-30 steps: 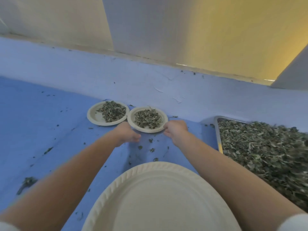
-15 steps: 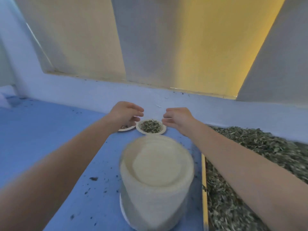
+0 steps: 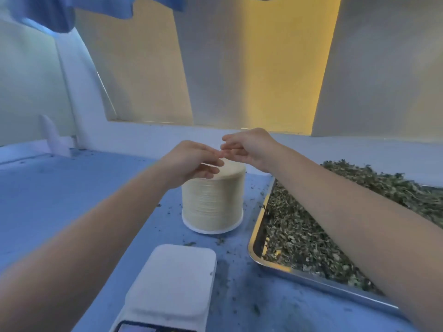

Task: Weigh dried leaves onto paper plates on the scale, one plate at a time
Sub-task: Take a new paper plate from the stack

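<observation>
Stack of paper plates point(image 3: 212, 202): stood mid-counter point(image 3: 48, 200), beyond the bare scale point(image 3: 172, 281). Judged light, thin, nested tight; the top plate best peeled at its rim. Dried leaves point(image 3: 306, 233): heaped in steel tray point(image 3: 311, 280) at right, brittle, crumbly. Left hand point(image 3: 191, 161) and right hand point(image 3: 249, 147) hovered above the stack, fingers loosely bent, empty.

No readable text anywhere; scale point(image 3: 171, 282) display cut off at frame btm.

Cream ribbed plate stack point(image 3: 213, 197), white scale point(image 3: 172, 281), grey-green leaves point(image 3: 299, 233), leaf-speckled blue table point(image 3: 60, 192).
</observation>
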`<state>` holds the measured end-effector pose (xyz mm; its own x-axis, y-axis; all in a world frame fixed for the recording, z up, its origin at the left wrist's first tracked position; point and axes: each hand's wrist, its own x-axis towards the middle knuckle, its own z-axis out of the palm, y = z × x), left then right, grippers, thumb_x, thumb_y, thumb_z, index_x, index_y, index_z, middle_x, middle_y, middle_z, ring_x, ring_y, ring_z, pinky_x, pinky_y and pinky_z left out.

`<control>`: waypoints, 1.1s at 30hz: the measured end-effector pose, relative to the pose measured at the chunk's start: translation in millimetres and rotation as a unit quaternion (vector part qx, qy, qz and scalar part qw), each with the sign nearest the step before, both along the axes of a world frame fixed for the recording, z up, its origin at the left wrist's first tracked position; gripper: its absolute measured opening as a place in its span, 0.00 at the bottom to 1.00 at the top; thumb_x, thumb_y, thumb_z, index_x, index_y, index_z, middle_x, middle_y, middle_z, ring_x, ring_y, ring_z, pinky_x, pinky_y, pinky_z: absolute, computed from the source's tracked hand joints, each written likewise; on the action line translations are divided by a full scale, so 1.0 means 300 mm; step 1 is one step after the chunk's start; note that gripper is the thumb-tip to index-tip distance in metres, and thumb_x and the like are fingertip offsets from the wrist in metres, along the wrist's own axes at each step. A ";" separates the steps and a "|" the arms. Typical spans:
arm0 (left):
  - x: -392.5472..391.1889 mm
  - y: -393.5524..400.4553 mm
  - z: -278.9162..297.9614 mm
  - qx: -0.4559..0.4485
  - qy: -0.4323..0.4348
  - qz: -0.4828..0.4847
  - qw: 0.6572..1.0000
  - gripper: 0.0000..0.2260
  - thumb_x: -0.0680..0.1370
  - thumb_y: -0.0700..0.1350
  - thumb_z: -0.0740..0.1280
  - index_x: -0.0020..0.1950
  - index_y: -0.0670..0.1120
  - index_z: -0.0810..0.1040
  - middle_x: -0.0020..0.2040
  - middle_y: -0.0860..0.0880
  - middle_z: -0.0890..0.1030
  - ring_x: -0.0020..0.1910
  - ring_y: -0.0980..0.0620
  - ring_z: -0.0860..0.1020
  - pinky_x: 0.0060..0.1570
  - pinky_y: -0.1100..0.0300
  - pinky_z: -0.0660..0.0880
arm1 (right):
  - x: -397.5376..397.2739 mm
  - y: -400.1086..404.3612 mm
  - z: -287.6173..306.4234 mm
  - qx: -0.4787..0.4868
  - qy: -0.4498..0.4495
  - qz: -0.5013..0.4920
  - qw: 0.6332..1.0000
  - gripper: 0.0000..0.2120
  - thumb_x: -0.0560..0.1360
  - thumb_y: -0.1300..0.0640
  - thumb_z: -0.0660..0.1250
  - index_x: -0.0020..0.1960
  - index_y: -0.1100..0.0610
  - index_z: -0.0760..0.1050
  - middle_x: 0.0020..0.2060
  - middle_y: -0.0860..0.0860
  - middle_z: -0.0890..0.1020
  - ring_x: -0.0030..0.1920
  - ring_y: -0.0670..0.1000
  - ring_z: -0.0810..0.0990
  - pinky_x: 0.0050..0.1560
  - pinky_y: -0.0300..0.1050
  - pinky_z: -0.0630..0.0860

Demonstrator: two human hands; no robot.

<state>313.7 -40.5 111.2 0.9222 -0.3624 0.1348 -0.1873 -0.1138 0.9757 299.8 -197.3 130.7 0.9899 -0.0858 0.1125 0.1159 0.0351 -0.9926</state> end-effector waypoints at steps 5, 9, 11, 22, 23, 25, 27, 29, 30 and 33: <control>-0.208 -0.067 -0.087 -0.009 0.041 -0.008 0.999 0.03 0.76 0.36 0.67 0.46 0.38 0.80 0.37 0.45 0.82 0.31 0.53 0.79 0.33 0.65 0.79 | -0.246 -0.049 -0.086 -0.023 0.023 0.006 0.999 0.10 0.73 0.71 0.66 0.54 0.67 0.77 0.43 0.62 0.81 0.39 0.54 0.81 0.44 0.41 0.82; -0.316 -0.184 -0.188 -0.015 0.082 -0.013 0.996 0.03 0.75 0.33 0.66 0.43 0.38 0.79 0.36 0.44 0.81 0.28 0.54 0.77 0.30 0.66 0.78 | -0.387 -0.133 -0.172 -0.077 0.051 -0.013 0.996 0.10 0.73 0.70 0.67 0.54 0.67 0.77 0.39 0.60 0.81 0.36 0.52 0.80 0.39 0.38 0.81; -0.350 -0.244 -0.235 -0.018 0.099 -0.014 0.995 0.04 0.75 0.33 0.67 0.42 0.39 0.79 0.33 0.45 0.80 0.26 0.55 0.77 0.29 0.67 0.77 | -0.424 -0.181 -0.216 -0.088 0.067 -0.025 0.993 0.11 0.74 0.69 0.67 0.56 0.67 0.76 0.39 0.59 0.81 0.36 0.51 0.81 0.38 0.38 0.81; -0.147 -0.183 -0.232 0.001 -0.019 0.258 0.966 0.08 0.77 0.37 0.63 0.39 0.43 0.77 0.37 0.45 0.78 0.37 0.47 0.77 0.55 0.49 0.77 | -0.193 -0.179 -0.241 -0.112 0.075 -0.073 0.988 0.04 0.77 0.63 0.64 0.50 0.64 0.75 0.42 0.59 0.81 0.40 0.54 0.82 0.41 0.42 0.82; -0.096 -0.149 -0.214 0.014 -0.040 0.305 0.951 0.06 0.77 0.38 0.62 0.44 0.42 0.78 0.41 0.44 0.80 0.40 0.46 0.79 0.56 0.49 0.76 | -0.143 -0.160 -0.226 -0.130 0.072 -0.087 0.985 0.04 0.77 0.63 0.64 0.46 0.64 0.74 0.40 0.58 0.81 0.39 0.54 0.82 0.43 0.44 0.82; -0.004 -0.087 -0.182 0.080 -0.084 0.381 0.917 0.09 0.76 0.41 0.62 0.53 0.43 0.78 0.51 0.44 0.81 0.51 0.43 0.78 0.56 0.55 0.74 | -0.047 -0.127 -0.204 -0.184 0.068 -0.118 0.974 0.07 0.76 0.63 0.63 0.40 0.62 0.72 0.35 0.57 0.78 0.35 0.54 0.81 0.41 0.44 0.81; 0.077 -0.048 -0.164 0.143 -0.103 0.403 0.898 0.13 0.75 0.43 0.64 0.59 0.43 0.76 0.57 0.44 0.77 0.58 0.43 0.74 0.53 0.56 0.71 | 0.036 -0.101 -0.193 -0.263 0.055 -0.131 0.954 0.13 0.76 0.61 0.62 0.34 0.58 0.66 0.30 0.54 0.71 0.33 0.54 0.75 0.34 0.44 0.75; 0.151 -0.035 -0.165 0.201 -0.070 0.385 0.898 0.18 0.74 0.47 0.66 0.61 0.40 0.72 0.61 0.41 0.72 0.60 0.41 0.72 0.54 0.53 0.70 | 0.109 -0.082 -0.191 -0.315 0.046 -0.135 0.938 0.17 0.76 0.57 0.61 0.32 0.56 0.59 0.29 0.51 0.65 0.32 0.53 0.68 0.31 0.43 0.65; 0.180 -0.035 -0.166 0.220 -0.048 0.368 0.902 0.17 0.74 0.47 0.67 0.58 0.38 0.72 0.59 0.40 0.72 0.57 0.41 0.72 0.52 0.54 0.71 | 0.141 -0.074 -0.192 -0.330 0.047 -0.133 0.933 0.17 0.76 0.55 0.61 0.32 0.57 0.59 0.29 0.51 0.65 0.31 0.52 0.66 0.31 0.43 0.62; 0.228 -0.048 -0.175 0.212 -0.005 0.312 0.926 0.11 0.76 0.44 0.65 0.50 0.36 0.72 0.54 0.38 0.74 0.49 0.42 0.74 0.45 0.55 0.70 | 0.203 -0.043 -0.200 -0.385 0.069 -0.119 0.913 0.15 0.74 0.58 0.62 0.32 0.57 0.60 0.30 0.51 0.65 0.30 0.50 0.64 0.29 0.43 0.60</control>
<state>382.2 -55.0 58.6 0.9696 0.2176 0.1116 0.0351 -0.5757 0.8169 360.7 -210.1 70.6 0.9629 -0.2485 0.1057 -0.0989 -0.6887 -0.7182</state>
